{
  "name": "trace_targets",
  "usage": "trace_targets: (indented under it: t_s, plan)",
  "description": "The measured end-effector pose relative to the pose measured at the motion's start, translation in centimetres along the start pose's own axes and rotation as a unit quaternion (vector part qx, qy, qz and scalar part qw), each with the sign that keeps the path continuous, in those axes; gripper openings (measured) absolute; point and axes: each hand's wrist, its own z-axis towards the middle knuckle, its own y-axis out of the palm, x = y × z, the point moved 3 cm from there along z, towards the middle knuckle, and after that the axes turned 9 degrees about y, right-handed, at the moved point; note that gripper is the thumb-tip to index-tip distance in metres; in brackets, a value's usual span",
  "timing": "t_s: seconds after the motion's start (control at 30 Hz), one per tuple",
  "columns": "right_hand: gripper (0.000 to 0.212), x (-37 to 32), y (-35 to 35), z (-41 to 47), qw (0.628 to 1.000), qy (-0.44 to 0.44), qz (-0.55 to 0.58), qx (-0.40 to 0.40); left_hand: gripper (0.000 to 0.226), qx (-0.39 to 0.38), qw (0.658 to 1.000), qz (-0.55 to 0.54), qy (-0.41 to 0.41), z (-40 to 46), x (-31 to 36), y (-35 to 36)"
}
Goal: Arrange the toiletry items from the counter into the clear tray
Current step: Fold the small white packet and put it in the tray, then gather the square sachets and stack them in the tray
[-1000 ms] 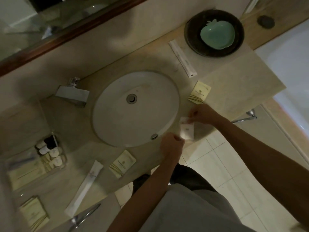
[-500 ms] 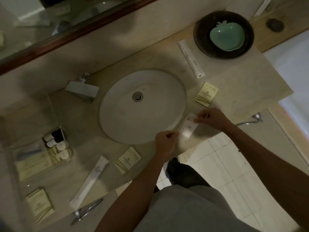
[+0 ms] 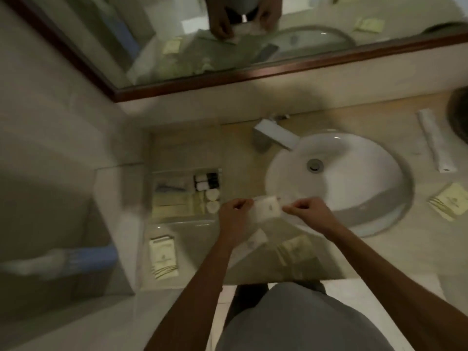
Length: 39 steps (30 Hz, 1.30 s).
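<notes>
Printing on the packets (image 3: 163,257) is too blurred to read.

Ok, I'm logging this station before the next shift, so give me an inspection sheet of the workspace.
Surface: beige counter around a white sink.
Job's things: clear tray holds small bottles; a white sachet is held between both hands.
Clutter: packets, a second packet and a long wrapped stick lie on the counter.
Grippers: left hand and right hand pinch the sachet's ends.
Cables: nothing seen.
Surroundings: faucet, framed mirror, tiled floor.
</notes>
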Motion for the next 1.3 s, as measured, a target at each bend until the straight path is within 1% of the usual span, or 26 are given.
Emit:
trace_targets:
  t_s: [0.1,0.17,0.23,0.3,0.37,0.43,0.6,0.73,0.9,0.97,1.03,1.1,1.17,1.23,1.3]
  plan:
    - [0.03,-4.5,6.7,0.9,1.0,0.004,0.004,-0.015,0.009,0.052,0.998,0.031,0.007,2.9,-1.3,-7.2]
    - [0.034,-7.7,11.2,2.0,0.999,0.012,-0.022,-0.028,0.013,0.076,0.996,0.049,0.0,5.3,-2.4,-11.7]
    - [0.029,-10.9,15.1,3.2,0.998,0.013,-0.035,-0.042,0.014,0.099,0.993,0.058,-0.004,7.7,-3.3,-15.6]
    - [0.024,-14.0,18.1,4.5,0.999,-0.005,-0.041,-0.021,0.016,0.116,0.99,0.077,-0.007,10.1,-4.1,-18.8]
    - [0.026,-16.4,20.4,5.8,0.998,-0.019,-0.064,0.0,0.018,0.115,0.989,0.093,-0.013,12.1,-4.6,-20.9]
    - [0.027,-17.8,22.1,6.9,0.996,-0.015,-0.091,0.013,0.023,0.12,0.986,0.11,-0.019,13.9,-5.3,-22.3]
    - [0.028,-18.6,24.6,8.6,0.984,0.006,-0.163,0.078,0.023,0.125,0.978,0.167,-0.015,16.4,-6.6,-22.7]
    - [0.027,-18.5,25.4,9.0,0.969,0.0,-0.206,0.133,0.022,0.134,0.975,0.179,-0.001,17.0,-6.5,-22.2]
    - [0.024,-18.9,25.0,8.9,0.96,-0.05,-0.226,0.159,0.025,0.15,0.973,0.172,0.02,17.3,-6.8,-21.9]
    - [0.025,-19.2,24.4,8.4,0.954,-0.081,-0.227,0.177,0.026,0.17,0.974,0.148,0.023,17.1,-7.2,-22.1]
    - [0.025,-19.2,23.4,7.6,0.951,-0.104,-0.217,0.196,0.02,0.208,0.974,0.091,0.027,16.3,-7.3,-22.5]
    - [0.024,-18.7,21.6,6.4,0.953,-0.117,-0.192,0.202,0.015,0.24,0.968,0.065,0.03,14.3,-7.2,-22.6]
    - [0.023,-17.3,19.2,4.7,0.953,-0.13,-0.176,0.211,0.012,0.228,0.972,0.056,0.025,11.1,-7.3,-21.5]
    - [0.022,-14.6,16.4,2.8,0.952,-0.129,-0.168,0.223,0.012,0.191,0.98,0.05,0.016,7.3,-7.9,-19.4]
    - [0.02,-11.0,13.4,0.9,0.95,-0.109,-0.171,0.238,0.006,0.143,0.988,0.058,0.006,3.9,-8.5,-16.9]
